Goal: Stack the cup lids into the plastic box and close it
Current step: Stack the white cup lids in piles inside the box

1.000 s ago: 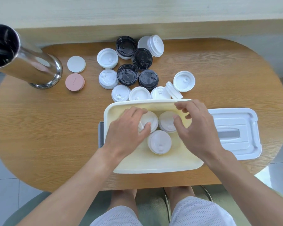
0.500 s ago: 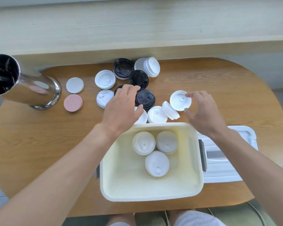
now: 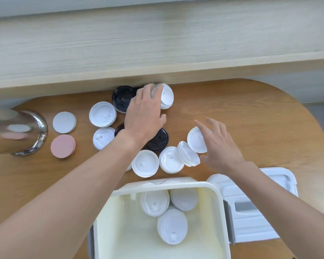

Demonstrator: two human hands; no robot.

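The cream plastic box (image 3: 165, 184) stands open at the table's near edge, with three white lid stacks (image 3: 172, 227) inside it. Its white box cover (image 3: 251, 217) lies flat to the right. Loose white lids (image 3: 102, 116) and black lids (image 3: 123, 98) are scattered behind the box. My left hand (image 3: 144, 113) reaches far back, fingers stretched onto a tilted stack of white lids (image 3: 167, 96), thumb apart. My right hand (image 3: 219, 144) hovers with spread fingers over a single white lid (image 3: 195, 141), beside a leaning white stack (image 3: 188, 154). Neither hand holds anything.
A steel cup (image 3: 30, 135) lies on its side at the left, next to a white disc (image 3: 64, 122) and a pink disc (image 3: 63, 146). A pale wooden ledge (image 3: 157, 53) runs along the table's back edge.
Both hands left the box and went out over the loose lids. My left hand moved on farther back to the tilted white stack. The view tipped up.
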